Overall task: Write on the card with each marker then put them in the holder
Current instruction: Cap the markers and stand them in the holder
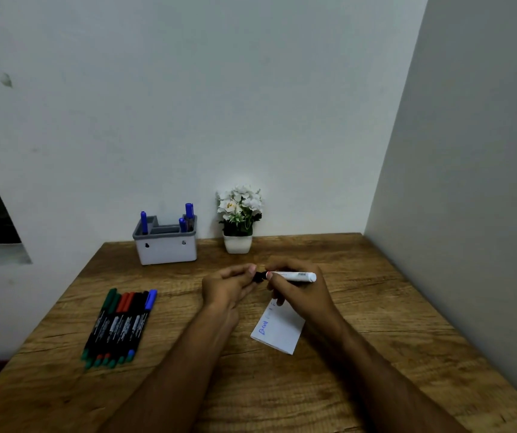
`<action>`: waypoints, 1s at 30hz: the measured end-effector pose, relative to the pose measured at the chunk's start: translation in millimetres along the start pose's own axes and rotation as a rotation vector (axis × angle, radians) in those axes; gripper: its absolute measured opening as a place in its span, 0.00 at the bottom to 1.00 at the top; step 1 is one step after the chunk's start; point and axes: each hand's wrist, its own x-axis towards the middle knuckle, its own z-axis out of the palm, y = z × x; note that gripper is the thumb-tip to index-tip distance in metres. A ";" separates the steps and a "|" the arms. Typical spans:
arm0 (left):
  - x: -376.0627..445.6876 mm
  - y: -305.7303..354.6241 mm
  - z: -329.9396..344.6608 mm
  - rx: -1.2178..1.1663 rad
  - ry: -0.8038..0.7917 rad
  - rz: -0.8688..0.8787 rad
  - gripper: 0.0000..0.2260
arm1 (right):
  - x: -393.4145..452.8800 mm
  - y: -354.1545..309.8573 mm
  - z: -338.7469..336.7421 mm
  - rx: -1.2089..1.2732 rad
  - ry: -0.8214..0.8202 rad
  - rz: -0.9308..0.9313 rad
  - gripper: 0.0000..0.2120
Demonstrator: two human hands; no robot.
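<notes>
My right hand (294, 285) grips a white-barrelled marker (298, 276) held level above the table. At the marker's left end, my left hand (229, 285) pinches its black cap (258, 276). I cannot tell if the cap is on or off the tip. The white card (279, 331) lies flat under my right wrist, with blue writing near its left edge. At the back left stands the grey-and-white holder (166, 245) with three blue markers upright in it. Several black-barrelled markers (118, 326) with green, red, black and blue caps lie side by side at the left.
A small white pot of white flowers (239, 220) stands against the back wall, right of the holder. A grey wall (469, 214) borders the wooden table (376, 370) on the right. The table's left edge falls away beside the marker row.
</notes>
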 end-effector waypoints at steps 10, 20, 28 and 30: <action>-6.1 0.3 6.7 -0.017 0.081 0.011 0.06 | 7.2 5.2 3.3 0.047 0.040 -0.037 0.11; -2.2 13.4 0.5 -0.178 0.092 -0.039 0.11 | 21.0 8.4 30.4 0.135 0.021 -0.008 0.09; 12.3 54.3 -47.2 -0.129 0.200 0.222 0.15 | 20.8 9.1 53.9 0.190 -0.106 0.056 0.08; 11.8 62.7 -57.5 -0.051 0.195 0.320 0.15 | 26.9 10.9 64.7 0.113 -0.099 0.061 0.09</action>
